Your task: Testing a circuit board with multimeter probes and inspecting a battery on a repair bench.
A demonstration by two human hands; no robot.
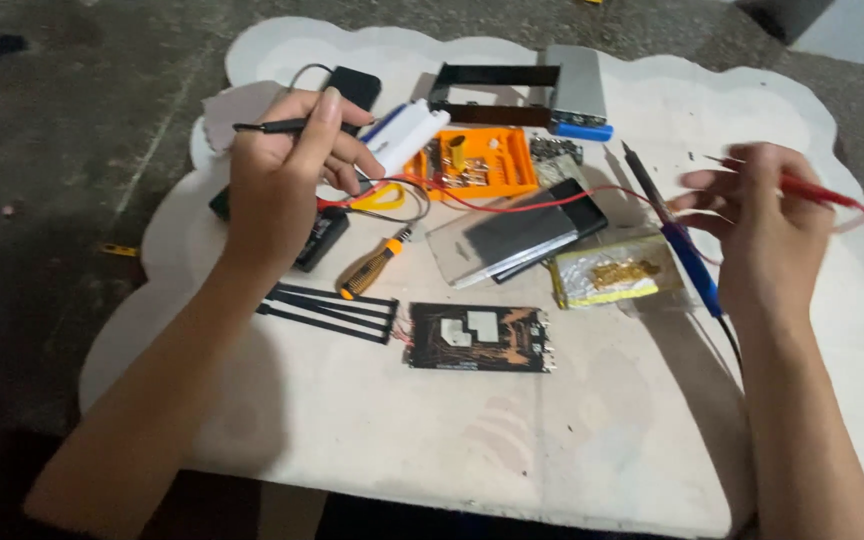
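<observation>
Black probe sits pinched in the left grip, its fingers closed round the slim shaft, which sticks out sideways past the knuckles. Red probe lies in the right grip, fingers curled shut on it, though motion blur hides the exact hold; its red wire trails away toward the left grip. Below and between both grips, a dark circuit board lies flat on the white desk. An orange-handled screwdriver lies just under the left grip, a blue-handled tool beside the right
</observation>
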